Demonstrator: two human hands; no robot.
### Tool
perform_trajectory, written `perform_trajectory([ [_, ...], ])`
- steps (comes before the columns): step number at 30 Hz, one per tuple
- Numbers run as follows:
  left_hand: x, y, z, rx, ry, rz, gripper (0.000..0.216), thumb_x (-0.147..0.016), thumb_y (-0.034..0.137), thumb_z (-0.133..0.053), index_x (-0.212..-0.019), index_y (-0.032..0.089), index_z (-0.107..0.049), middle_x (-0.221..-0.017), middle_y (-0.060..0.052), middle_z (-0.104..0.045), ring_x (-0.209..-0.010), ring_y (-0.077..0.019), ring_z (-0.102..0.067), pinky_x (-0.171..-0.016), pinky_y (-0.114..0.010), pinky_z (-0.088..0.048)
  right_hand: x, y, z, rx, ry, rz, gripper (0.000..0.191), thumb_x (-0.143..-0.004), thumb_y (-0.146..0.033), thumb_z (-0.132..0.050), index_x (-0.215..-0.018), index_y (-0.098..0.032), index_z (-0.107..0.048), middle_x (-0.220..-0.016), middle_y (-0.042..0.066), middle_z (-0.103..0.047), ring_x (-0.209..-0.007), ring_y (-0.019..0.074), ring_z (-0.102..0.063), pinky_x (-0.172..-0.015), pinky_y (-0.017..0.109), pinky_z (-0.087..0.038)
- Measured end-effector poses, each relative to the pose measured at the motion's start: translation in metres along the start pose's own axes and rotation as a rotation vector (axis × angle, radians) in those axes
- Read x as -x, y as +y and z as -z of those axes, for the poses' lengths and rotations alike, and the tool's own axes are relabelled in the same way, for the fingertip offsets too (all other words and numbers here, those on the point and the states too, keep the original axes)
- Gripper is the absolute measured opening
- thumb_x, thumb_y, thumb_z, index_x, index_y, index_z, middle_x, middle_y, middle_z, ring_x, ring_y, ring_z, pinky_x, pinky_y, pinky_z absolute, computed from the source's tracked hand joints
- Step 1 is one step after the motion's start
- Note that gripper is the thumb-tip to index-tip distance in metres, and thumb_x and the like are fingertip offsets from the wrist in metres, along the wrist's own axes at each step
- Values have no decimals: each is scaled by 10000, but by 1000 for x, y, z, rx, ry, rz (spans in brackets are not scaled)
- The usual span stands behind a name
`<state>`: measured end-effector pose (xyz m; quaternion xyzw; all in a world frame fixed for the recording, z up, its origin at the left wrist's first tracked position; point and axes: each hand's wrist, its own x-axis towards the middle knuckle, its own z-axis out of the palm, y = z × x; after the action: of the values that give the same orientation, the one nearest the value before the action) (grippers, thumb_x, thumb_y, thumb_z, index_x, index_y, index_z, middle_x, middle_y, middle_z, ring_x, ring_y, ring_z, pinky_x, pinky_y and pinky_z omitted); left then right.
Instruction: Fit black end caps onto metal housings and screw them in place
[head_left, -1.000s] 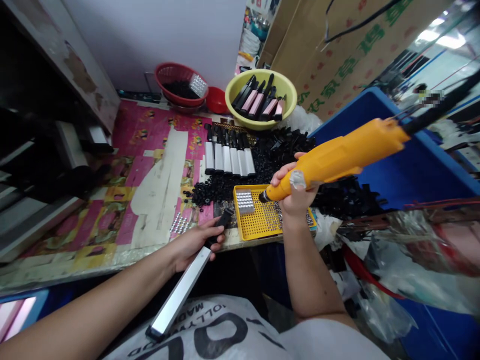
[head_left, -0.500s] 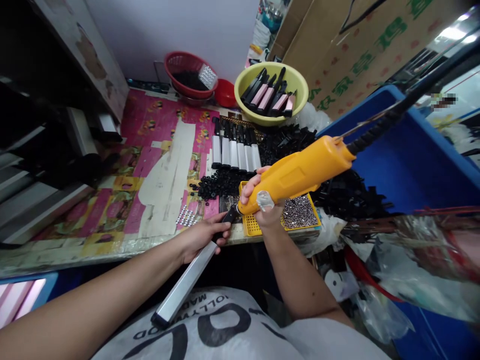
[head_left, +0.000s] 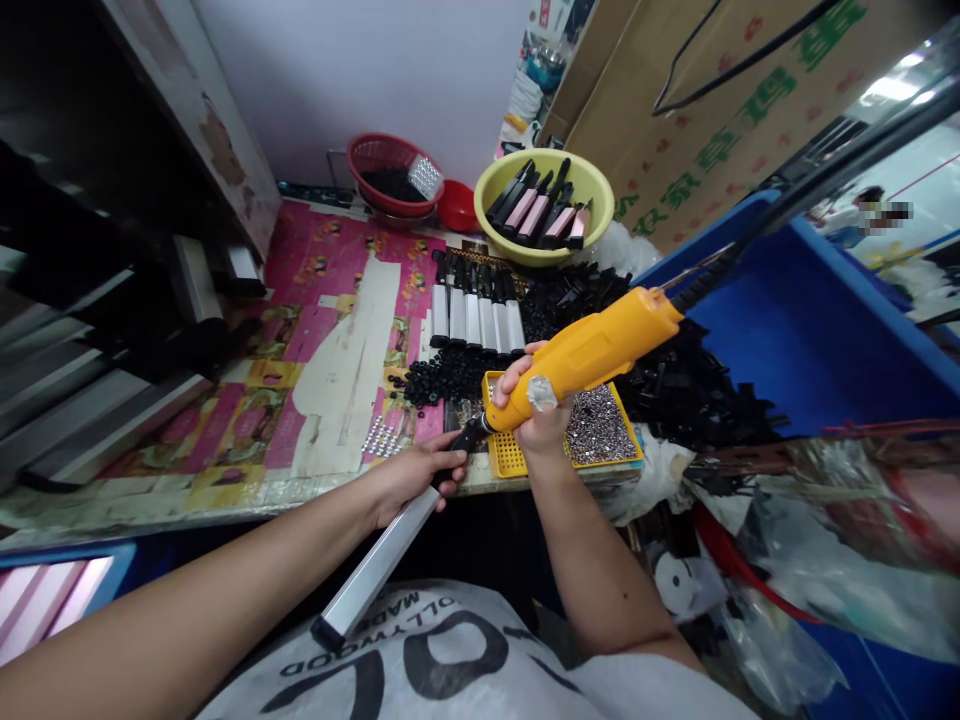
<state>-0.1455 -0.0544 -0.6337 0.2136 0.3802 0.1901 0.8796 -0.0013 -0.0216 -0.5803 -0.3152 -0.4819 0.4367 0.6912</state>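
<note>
My left hand (head_left: 414, 477) grips a long silver bar with black end caps (head_left: 375, 570), held slanting from my lap up to the table edge. My right hand (head_left: 534, 400) is wrapped round a yellow electric screwdriver (head_left: 592, 352), whose tip touches the black upper end of the bar, just left of the yellow screw tray (head_left: 517, 458). A heap of small silver screws (head_left: 596, 425) fills the right part of that tray. A black cable (head_left: 817, 180) runs from the screwdriver's rear up to the right.
A row of finished silver bars (head_left: 474, 318) lies behind the tray, with black rings (head_left: 442, 378) and black plastic parts (head_left: 675, 380) piled around. A yellow bowl (head_left: 546, 240) holds pink and black pieces; a red basket (head_left: 390, 175) stands at the back. A blue bin (head_left: 817, 340) is on the right.
My right hand brought the screwdriver from over the yellow tray leftward and down onto the black end of the bar. My left hand kept its hold on the bar.
</note>
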Motion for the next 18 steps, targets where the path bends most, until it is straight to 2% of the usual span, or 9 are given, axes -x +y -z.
perform_trajectory([
  [4, 11, 1, -2, -77, 1, -19, 620, -791, 273, -569, -1344, 223, -292, -706, 8, -493, -495, -73, -446, -417, -177, -386, 2, -4, -5, 34, 24, -17, 478, -691, -460, -607, -1073, -252, -409, -648, -63, -520, -445, 80, -482, -438, 232, -426],
  [7, 42, -8, 2, -461, 69, -160, 669, -743, 353, -609, -1316, 224, -291, -842, -29, -537, -636, -136, -523, -514, -256, -453, 3, -19, -7, 28, 9, -35, 473, -697, -474, -610, -1070, -256, -417, -657, -57, -519, -458, 89, -491, -420, 231, -423],
  [10, 78, -21, 12, -912, 220, -421, 481, -717, 280, -614, -1155, 225, -423, -964, -39, -560, -832, -181, -539, -748, -325, -452, -1, -46, -7, -30, -152, -53, 459, -711, -505, -592, -1066, -257, -441, -648, -49, -521, -449, 91, -485, -411, 235, -428],
  [12, 92, -21, 19, -1041, 281, -493, 300, -757, 252, -543, -1048, 214, -480, -952, -31, -584, -855, -182, -541, -793, -321, -425, -6, -65, -6, -52, -286, -43, 460, -717, -526, -578, -1067, -250, -465, -629, -45, -520, -433, 93, -476, -400, 239, -425],
  [13, 94, -15, 23, -1055, 294, -504, 272, -771, 255, -521, -1038, 211, -492, -936, -28, -594, -837, -180, -550, -773, -313, -428, -10, -74, -5, -51, -316, -21, 458, -723, -535, -565, -1068, -247, -475, -621, -43, -517, -428, 95, -474, -397, 241, -425],
  [15, 87, 10, 33, -1032, 355, -565, 324, -763, 294, -540, -1074, 206, -511, -949, -31, -611, -826, -184, -568, -743, -300, -439, -19, -87, 1, -11, -260, 45, 450, -742, -549, -529, -1070, -243, -490, -622, -40, -516, -436, 97, -476, -416, 251, -441],
  [17, 67, 51, 44, -988, 508, -673, 413, -726, 358, -593, -1104, 198, -544, -1013, -46, -618, -879, -203, -580, -767, -304, -443, -27, -94, 10, 95, -106, 103, 438, -745, -541, -526, -1064, -242, -504, -642, -37, -517, -464, 101, -492, -461, 267, -470],
  [18, 53, 75, 49, -983, 624, -703, 434, -708, 398, -612, -1088, 190, -576, -985, -48, -632, -875, -209, -587, -776, -307, -442, -30, -97, 15, 177, -12, 127, 434, -734, -525, -548, -1061, -242, -512, -676, -28, -530, -500, 108, -516, -500, 283, -491],
])
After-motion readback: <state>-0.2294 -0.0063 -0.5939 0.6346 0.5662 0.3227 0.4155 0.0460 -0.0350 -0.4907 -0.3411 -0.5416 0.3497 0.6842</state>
